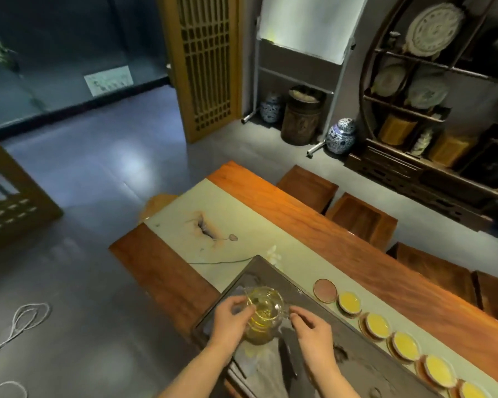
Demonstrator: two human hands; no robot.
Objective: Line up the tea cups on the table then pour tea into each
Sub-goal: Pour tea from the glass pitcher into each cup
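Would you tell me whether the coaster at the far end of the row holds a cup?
Empty: the far coaster shows its bare reddish face, with no cup on it.

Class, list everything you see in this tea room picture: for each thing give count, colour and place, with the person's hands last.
Glass pitcher of yellow tea: one, clear, on tray.
Dark stone tea tray: one, grey-black, near table edge.
Filled tea cups on coasters: five, yellow tea, lined along runner.
Round empty coaster: one, reddish-brown, row's far end.
Pale cloth runner: one, cream-green, down table.
Long wooden table: one, orange-brown.
Wooden stools: at least four, brown, beside table.
Blue-and-white jars: two, floor by wall.
Left hand: on pitcher's side.
Right hand: beside pitcher's handle; grip unclear.
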